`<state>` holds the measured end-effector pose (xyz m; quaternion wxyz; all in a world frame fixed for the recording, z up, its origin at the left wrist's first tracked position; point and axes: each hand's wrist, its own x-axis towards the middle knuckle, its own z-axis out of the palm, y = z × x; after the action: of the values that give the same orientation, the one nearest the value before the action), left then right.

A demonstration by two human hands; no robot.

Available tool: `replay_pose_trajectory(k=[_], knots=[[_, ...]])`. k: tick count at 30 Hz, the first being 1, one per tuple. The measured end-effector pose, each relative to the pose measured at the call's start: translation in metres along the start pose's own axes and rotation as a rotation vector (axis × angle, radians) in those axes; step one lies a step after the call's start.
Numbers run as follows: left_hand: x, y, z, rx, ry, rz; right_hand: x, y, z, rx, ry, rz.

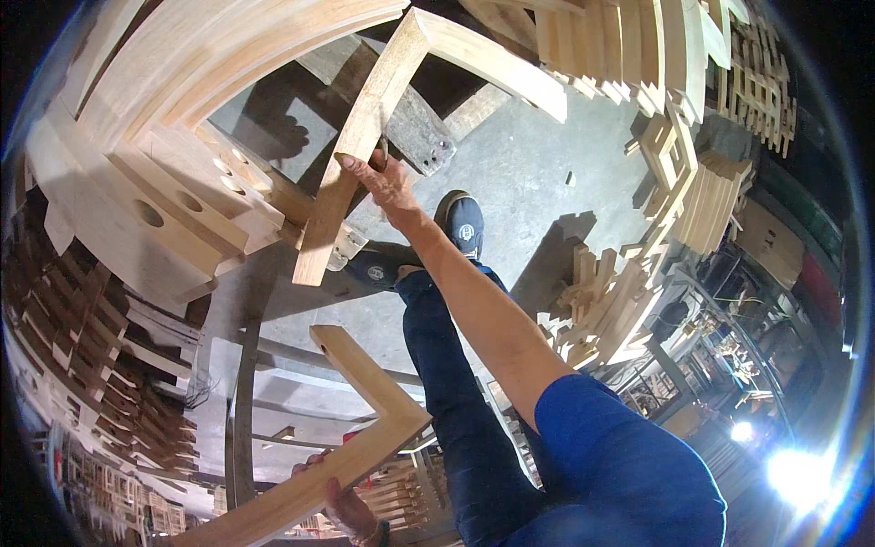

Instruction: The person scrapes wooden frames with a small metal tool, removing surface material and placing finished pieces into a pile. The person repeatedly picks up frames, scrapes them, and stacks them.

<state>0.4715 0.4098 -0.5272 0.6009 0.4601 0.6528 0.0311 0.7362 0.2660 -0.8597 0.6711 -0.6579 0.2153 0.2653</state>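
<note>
My right hand [387, 187] grips an L-shaped wooden frame piece [374, 100] by one leg, thumb on its upper face. The other leg of that piece reaches to the upper right, and its lower end hangs over the floor. My left hand [351, 512], with a band at the wrist, is closed around a second L-shaped wooden frame piece [374, 438] near the lower edge. Fingertips show on the far side of that piece and the thumb on the near side. A rough plank [424, 146] lies under the first piece, next to my right hand.
Large stacked wooden boards with round holes [150, 214] stand on the left. Rows of pale wooden parts [620, 46] fill the upper right, and stacked frame pieces [606, 301] stand on the concrete floor [519, 155]. A metal bar frame [244, 410] is at lower left. A bright lamp [802, 479] shines.
</note>
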Motion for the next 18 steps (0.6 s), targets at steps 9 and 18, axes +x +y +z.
replay_pose_trajectory(k=[9,18], knots=[[-0.003,0.014,0.017,0.046,-0.184,0.042,-0.084,0.01,-0.069,-0.36,0.088,0.304],[-0.025,-0.004,0.046,-0.35,-0.396,-0.055,-0.188,-0.09,-0.159,-0.165,-0.105,0.586]])
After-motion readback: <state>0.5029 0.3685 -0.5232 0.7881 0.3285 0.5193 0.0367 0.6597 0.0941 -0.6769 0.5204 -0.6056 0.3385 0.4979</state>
